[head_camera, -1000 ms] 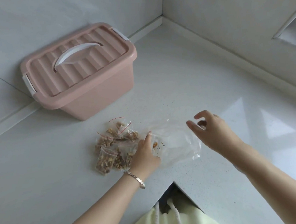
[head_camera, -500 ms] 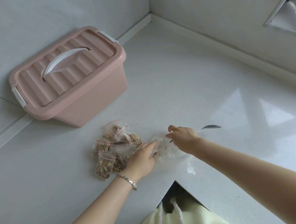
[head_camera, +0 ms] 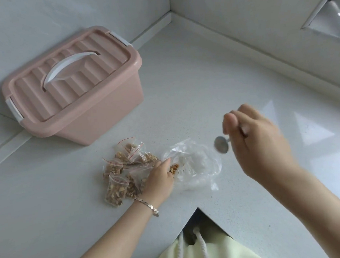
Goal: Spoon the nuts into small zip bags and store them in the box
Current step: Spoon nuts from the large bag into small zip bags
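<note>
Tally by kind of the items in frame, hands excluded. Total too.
pink lidded box: 1
small zip bags of nuts: 5 countable; the overlapping pile may hide more
large clear bag: 1
metal spoon: 1, held in the right hand
bracelet: 1
Total: 9, at least

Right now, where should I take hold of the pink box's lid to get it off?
Likely the white clips at its short ends, coming from each end: both lie folded down over the pink box's rim. The white handle lies flat in the lid's recess, little to hook.
</note>
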